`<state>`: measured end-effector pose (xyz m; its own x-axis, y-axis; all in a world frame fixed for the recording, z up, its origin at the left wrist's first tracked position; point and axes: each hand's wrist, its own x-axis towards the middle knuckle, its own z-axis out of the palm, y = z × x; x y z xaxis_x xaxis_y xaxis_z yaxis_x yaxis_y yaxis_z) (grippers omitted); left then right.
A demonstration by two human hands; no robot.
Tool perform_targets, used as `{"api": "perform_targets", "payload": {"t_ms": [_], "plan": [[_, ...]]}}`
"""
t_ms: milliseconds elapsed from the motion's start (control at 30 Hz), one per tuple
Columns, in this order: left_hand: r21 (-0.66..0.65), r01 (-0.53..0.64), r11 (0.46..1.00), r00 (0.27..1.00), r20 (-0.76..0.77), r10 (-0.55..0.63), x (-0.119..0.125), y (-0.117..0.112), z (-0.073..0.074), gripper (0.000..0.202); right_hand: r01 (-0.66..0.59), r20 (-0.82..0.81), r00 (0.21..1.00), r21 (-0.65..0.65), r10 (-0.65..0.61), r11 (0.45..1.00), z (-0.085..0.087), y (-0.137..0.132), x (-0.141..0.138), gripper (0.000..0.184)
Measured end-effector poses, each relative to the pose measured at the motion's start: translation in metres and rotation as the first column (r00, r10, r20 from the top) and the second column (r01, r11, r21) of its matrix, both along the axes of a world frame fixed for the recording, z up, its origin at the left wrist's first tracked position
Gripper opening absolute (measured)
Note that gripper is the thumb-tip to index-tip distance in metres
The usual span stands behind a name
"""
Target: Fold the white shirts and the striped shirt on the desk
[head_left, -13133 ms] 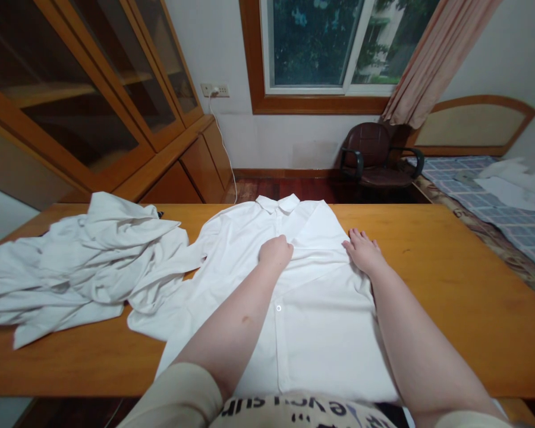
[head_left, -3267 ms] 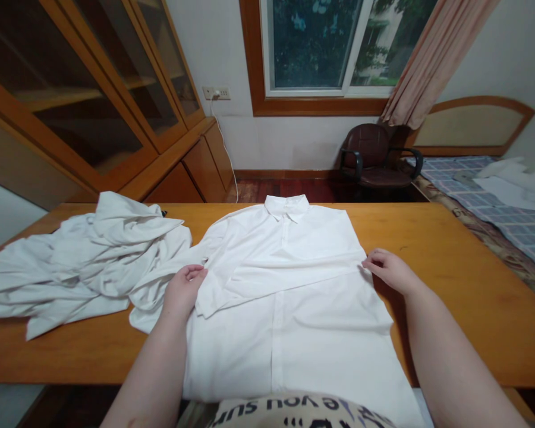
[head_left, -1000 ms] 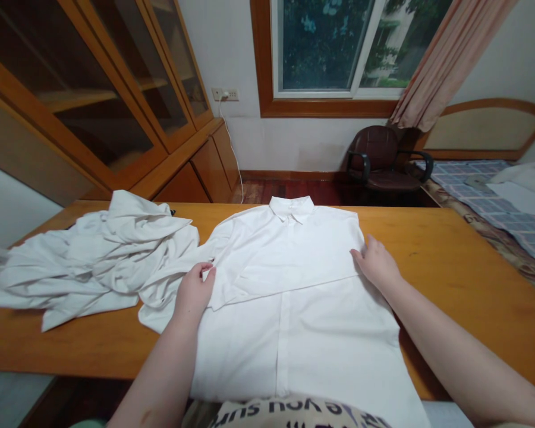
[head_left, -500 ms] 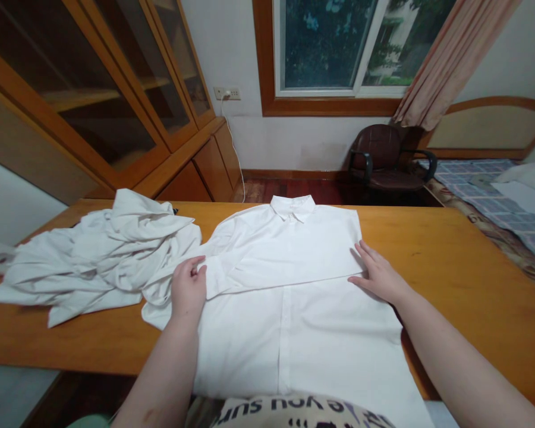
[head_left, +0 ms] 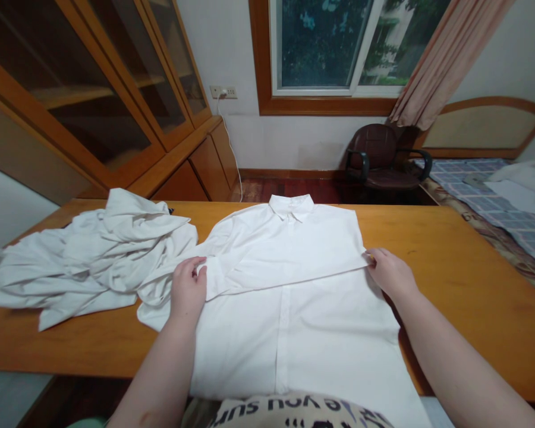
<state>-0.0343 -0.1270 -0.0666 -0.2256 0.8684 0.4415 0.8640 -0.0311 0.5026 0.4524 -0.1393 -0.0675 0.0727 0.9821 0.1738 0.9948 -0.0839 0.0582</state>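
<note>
A white button-front shirt (head_left: 289,333) lies front up on the wooden table, its collar at the far side. One sleeve (head_left: 289,261) is folded across the chest, with its cuff at the left. My left hand (head_left: 189,285) is closed on the cuff end, thumb and fingers pinching the cloth. At the other end of the fold, my right hand (head_left: 390,273) pinches the shirt's right edge and lifts it slightly. The fingertips of my right hand are partly hidden behind the hand.
A crumpled heap of white cloth (head_left: 89,255) lies on the left of the wooden table (head_left: 463,297), touching the shirt. Beyond stand a glass-door cabinet (head_left: 160,137), a brown armchair (head_left: 374,154) and a bed (head_left: 485,184) at the right.
My right hand has gone from lying with spread fingers on the sleeve to pinching its folded edge, a little farther right. My left hand keeps its place at the cuff.
</note>
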Motion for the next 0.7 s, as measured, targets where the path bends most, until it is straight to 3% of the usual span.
{"api": "perform_targets", "payload": {"t_ms": [67, 233, 367, 500, 567, 633, 700], "plan": [[-0.024, 0.010, 1.000, 1.000, -0.025, -0.010, -0.001, 0.001, -0.004, 0.026, -0.019, -0.017, 1.000, 0.012, 0.020, 1.000, 0.001, 0.000, 0.004, 0.021], [-0.080, 0.046, 0.996, 0.996, -0.075, -0.052, -0.006, 0.005, -0.015, 0.030, -0.229, -0.145, 0.964, -0.034, 0.222, 0.973, 0.006, -0.003, 0.022, 0.017], [-0.112, 0.056, 0.992, 0.990, -0.122, -0.070, -0.007, 0.006, -0.017, 0.029, -0.250, -0.316, 0.927, -0.122, 0.201, 0.961, 0.005, -0.002, 0.031, 0.035], [-0.077, 0.026, 0.997, 0.968, -0.246, -0.044, 0.005, 0.000, -0.007, 0.032, -0.199, -0.331, 0.920, 0.066, 0.210, 0.978, -0.002, 0.004, 0.025, 0.043], [-0.076, 0.085, 0.993, 0.944, -0.312, -0.105, 0.015, -0.005, -0.002, 0.035, -0.260, -0.322, 0.908, 0.065, 0.267, 0.963, -0.007, 0.006, 0.019, 0.052], [-0.146, 0.211, 0.966, 0.899, -0.359, -0.251, 0.024, -0.009, -0.002, 0.039, -0.301, -0.315, 0.910, -0.062, 0.268, 0.952, -0.012, 0.006, 0.012, 0.062], [-0.282, 0.306, 0.909, 0.840, -0.371, -0.397, 0.031, -0.011, -0.005, 0.044, -0.263, -0.290, 0.936, -0.207, 0.198, 0.942, -0.016, 0.006, 0.008, 0.065]]}}
